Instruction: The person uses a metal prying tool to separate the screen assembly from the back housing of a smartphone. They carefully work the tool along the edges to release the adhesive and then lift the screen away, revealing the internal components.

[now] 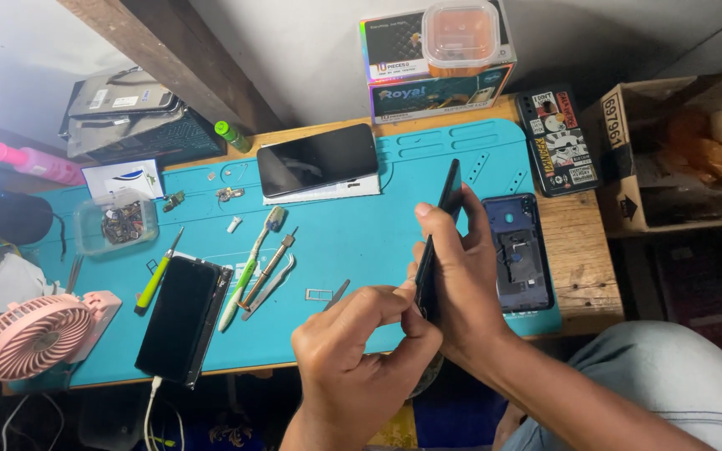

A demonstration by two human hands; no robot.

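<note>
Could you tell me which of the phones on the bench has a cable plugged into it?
It is the black phone lying at the mat's near left edge: a white cable runs from its bottom end. The phone resting on the white box shows no cable.

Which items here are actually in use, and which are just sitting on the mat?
In use:
- dark phone, held on edge by the right hand
- left hand, fingertips pinching at the phone's lower edge
- SIM tray and blue back cover, lying close by, possibly its parts

Lying about:
- black phone on a cable
- phone on the white box
- screwdriver
- pink fan
- parts tub
</note>
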